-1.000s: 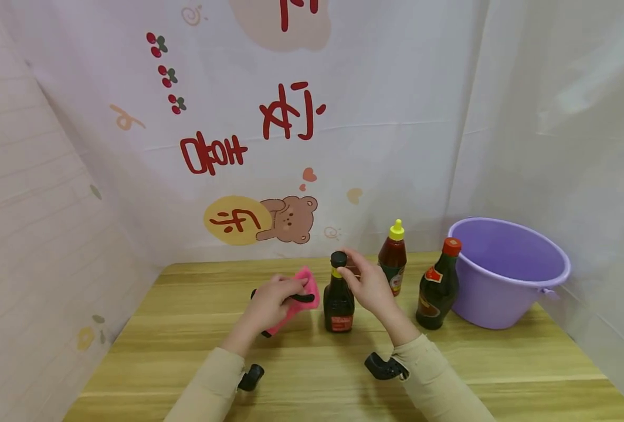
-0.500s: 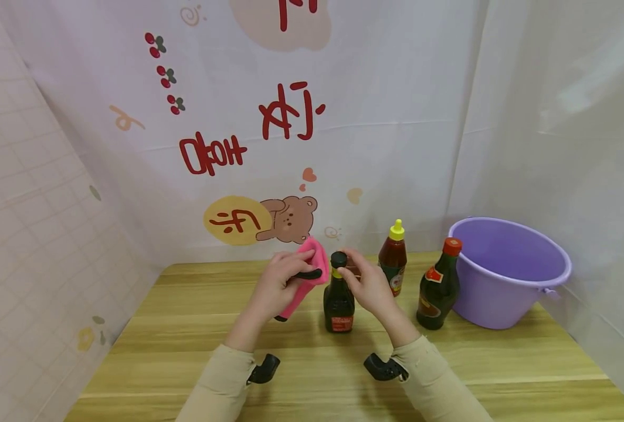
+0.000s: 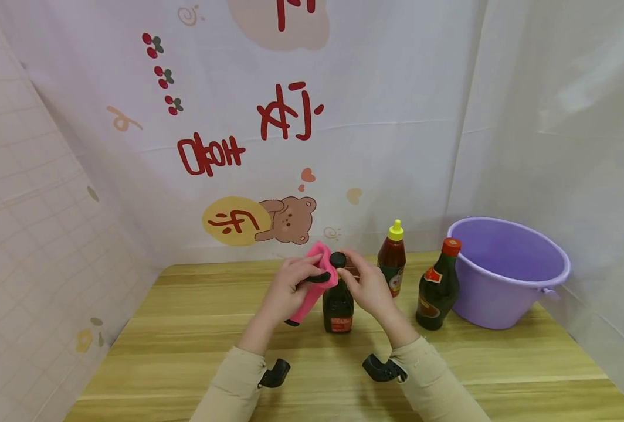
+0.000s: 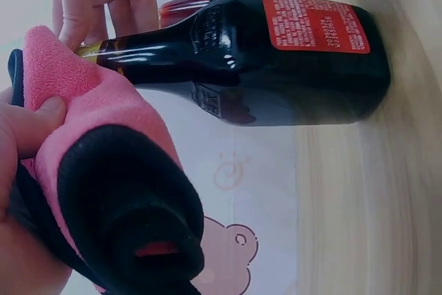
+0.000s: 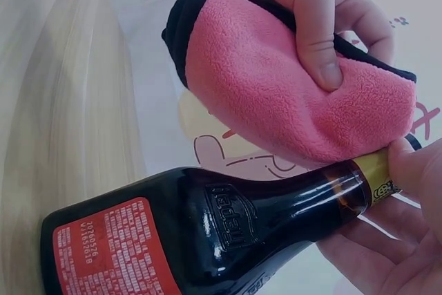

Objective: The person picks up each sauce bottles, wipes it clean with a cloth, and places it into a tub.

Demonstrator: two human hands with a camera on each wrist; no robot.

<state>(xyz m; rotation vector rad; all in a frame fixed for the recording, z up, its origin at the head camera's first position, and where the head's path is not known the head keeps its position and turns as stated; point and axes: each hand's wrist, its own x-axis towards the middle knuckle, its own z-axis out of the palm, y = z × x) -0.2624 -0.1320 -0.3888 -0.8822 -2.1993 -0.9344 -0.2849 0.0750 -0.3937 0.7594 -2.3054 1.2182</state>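
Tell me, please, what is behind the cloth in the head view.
The held bottle is partly there: its cap and label show, but the cloth covers part of its neck.

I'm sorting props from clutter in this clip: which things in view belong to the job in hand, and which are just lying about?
In the job, judging by what is held:
Pink cloth, in the left hand
Black-capped bottle, held at its neck by the right hand

Apparently just standing by, unheld:
Yellow-capped bottle
Red-capped bottle
Purple bucket
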